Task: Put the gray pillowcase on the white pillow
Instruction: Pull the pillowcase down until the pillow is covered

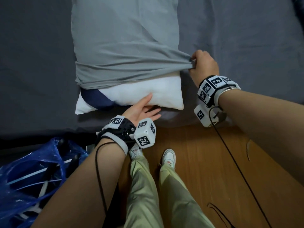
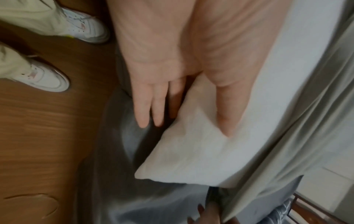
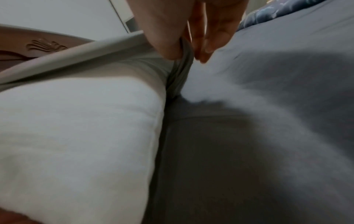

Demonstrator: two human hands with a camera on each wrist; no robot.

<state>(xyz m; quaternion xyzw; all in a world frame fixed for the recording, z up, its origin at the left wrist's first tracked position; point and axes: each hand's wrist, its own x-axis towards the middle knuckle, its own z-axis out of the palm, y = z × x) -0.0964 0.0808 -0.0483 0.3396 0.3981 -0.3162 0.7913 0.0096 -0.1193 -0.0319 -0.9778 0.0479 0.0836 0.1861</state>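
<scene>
Bare bed sheet (image 1: 36,55) open at 9 and 3 o'clock of white pillow (image 1: 148,92). Bunched gray pillowcase (image 1: 125,46) hem blocks 12. Left hand (image 1: 143,109) fills 6 edge; right hand (image 1: 204,63) at 2 corner. Blue bag (image 1: 32,170) crowds 8.

Overhead head view; close wrist views, shared pillow (image 1: 148,94).

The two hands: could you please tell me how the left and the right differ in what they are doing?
The left hand lies open, fingers straight, at the white pillow's bare end; the right hand pinches the gray pillowcase's bunched edge. The left is palm-up, the right knuckles-up. Both wear wrist cameras.
</scene>
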